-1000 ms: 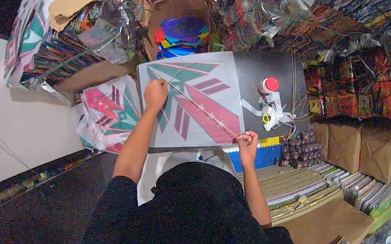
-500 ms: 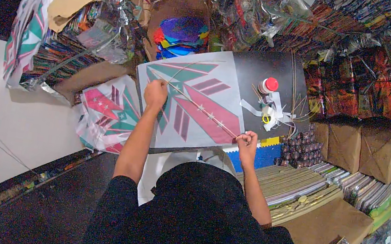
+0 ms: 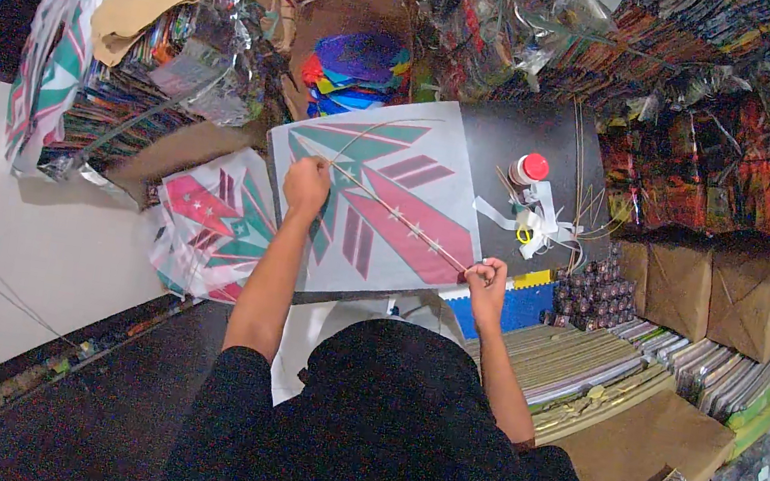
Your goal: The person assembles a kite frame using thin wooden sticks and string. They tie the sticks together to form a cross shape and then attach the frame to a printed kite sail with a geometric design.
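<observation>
A white sheet (image 3: pixel 449 146) printed with green and red shapes, stripes and stars lies flat on a dark tabletop. Diagonally across it runs a thin light-coloured stick (image 3: pixel 372 196), apparently bamboo. My left hand (image 3: pixel 307 184) is closed on the stick near the sheet's left side, fingers pressed together. At the stick's lower right end, by the sheet's corner, my right hand (image 3: pixel 486 281) pinches it. A second thin stick (image 3: pixel 358 133) curves in a bow from near my left hand over the upper part of the sheet.
Right of the sheet are a red-lidded white bottle (image 3: pixel 528 168), yellow-handled scissors (image 3: pixel 524 234) and white strips (image 3: pixel 546 227). Another printed sheet (image 3: pixel 218 226) hangs crumpled off the left. Colourful pieces fill a cardboard box (image 3: pixel 348 21). Wrapped bundles (image 3: pixel 696 158) and paper stacks surround the table.
</observation>
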Available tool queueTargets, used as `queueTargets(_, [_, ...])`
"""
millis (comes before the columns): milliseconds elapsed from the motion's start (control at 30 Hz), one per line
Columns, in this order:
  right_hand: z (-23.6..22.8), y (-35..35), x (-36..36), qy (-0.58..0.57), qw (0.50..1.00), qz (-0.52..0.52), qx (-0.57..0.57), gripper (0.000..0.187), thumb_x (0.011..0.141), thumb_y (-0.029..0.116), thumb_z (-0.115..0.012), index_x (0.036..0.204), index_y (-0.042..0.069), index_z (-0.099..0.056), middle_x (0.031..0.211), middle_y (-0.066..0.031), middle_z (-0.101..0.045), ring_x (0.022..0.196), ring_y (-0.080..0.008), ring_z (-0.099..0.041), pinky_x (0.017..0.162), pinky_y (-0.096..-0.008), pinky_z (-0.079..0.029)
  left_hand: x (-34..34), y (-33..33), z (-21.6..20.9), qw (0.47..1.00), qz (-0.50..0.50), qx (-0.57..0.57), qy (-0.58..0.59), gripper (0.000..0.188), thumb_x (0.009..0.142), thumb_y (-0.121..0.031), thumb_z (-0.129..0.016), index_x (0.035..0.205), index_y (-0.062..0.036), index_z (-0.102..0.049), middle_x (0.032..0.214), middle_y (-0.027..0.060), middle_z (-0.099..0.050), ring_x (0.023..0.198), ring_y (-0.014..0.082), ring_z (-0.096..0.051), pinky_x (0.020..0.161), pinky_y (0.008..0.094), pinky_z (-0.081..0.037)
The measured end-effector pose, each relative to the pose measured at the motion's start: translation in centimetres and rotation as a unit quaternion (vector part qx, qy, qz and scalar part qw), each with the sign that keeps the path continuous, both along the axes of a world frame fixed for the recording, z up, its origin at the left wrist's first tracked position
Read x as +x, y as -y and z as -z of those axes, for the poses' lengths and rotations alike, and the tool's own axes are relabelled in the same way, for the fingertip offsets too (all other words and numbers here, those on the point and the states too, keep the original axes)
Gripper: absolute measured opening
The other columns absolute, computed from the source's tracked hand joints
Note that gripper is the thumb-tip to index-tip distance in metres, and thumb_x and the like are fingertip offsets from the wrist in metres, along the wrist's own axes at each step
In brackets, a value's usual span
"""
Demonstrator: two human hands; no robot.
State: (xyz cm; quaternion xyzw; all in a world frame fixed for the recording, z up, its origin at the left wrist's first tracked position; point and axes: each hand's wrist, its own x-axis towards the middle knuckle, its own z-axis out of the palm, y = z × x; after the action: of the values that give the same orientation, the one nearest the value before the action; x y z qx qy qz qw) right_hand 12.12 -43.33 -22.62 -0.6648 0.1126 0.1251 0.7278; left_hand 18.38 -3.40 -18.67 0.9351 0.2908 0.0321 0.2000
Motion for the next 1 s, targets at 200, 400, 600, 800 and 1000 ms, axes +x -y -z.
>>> queueTargets(200, [-0.1,-0.1,0.1,-0.016,1.000,0.003,-0.003,0.038,0.085,-0.005,-0.060,0.116,0.005,-0.040,0.088,-0.0050,-0.062,0.083,-0.0127,-0.059,0.083,-0.0278,-0.048,0.0,0.2,-0.3,1.000,0.000,0.006,0.006,0.019,0.086,-0.021,-0.062,0.094,-0.0128,-0.077,0.090,0.0201,-0.072,0.085,0.0410,-0.069,0.077,0.0496,-0.055])
queueTargets(400, [-1.2,-0.3,0.1,-0.030,1.000,0.008,-0.003,0.039,0.084,-0.005,-0.061,0.117,0.005,-0.042,0.089,-0.0048,-0.062,0.084,-0.0117,-0.059,0.083,-0.0269,-0.047,0.1,-0.1,0.1,1.000,-0.005,0.003,-0.013,0.017,0.086,-0.021,-0.065,0.094,-0.0146,-0.077,0.090,0.0179,-0.072,0.086,0.0407,-0.069,0.076,0.0489,-0.056])
queueTargets(600, [-1.3,-0.2,0.2,-0.027,0.999,0.000,-0.019,0.039,0.084,-0.005,-0.062,0.116,0.005,-0.042,0.089,-0.0044,-0.062,0.086,-0.0121,-0.059,0.084,-0.0273,-0.047,-0.1,0.1,-0.1,1.000,0.006,0.016,-0.003,0.017,0.085,-0.021,-0.065,0.095,-0.0156,-0.077,0.091,0.0171,-0.073,0.087,0.0391,-0.070,0.077,0.0482,-0.056])
queueTargets(800, [-1.0,-0.2,0.1,-0.017,1.000,-0.002,-0.026,0.037,0.085,-0.005,-0.061,0.115,0.006,-0.042,0.089,-0.0045,-0.062,0.086,-0.0124,-0.060,0.084,-0.0273,-0.047,0.0,0.5,-0.8,1.000,-0.016,0.008,-0.026,0.017,0.084,-0.019,-0.067,0.097,-0.0156,-0.077,0.092,0.0166,-0.073,0.088,0.0379,-0.070,0.078,0.0473,-0.056])
queueTargets(1000, [-0.6,0.0,0.1,-0.025,1.000,-0.009,-0.016,0.037,0.085,-0.006,-0.060,0.115,0.005,-0.040,0.087,-0.0067,-0.063,0.083,-0.0143,-0.061,0.082,-0.0292,-0.049,0.0,0.3,-0.5,1.000,-0.011,0.009,-0.018,0.017,0.084,-0.020,-0.068,0.097,-0.0148,-0.077,0.092,0.0165,-0.073,0.088,0.0377,-0.070,0.078,0.0470,-0.056])
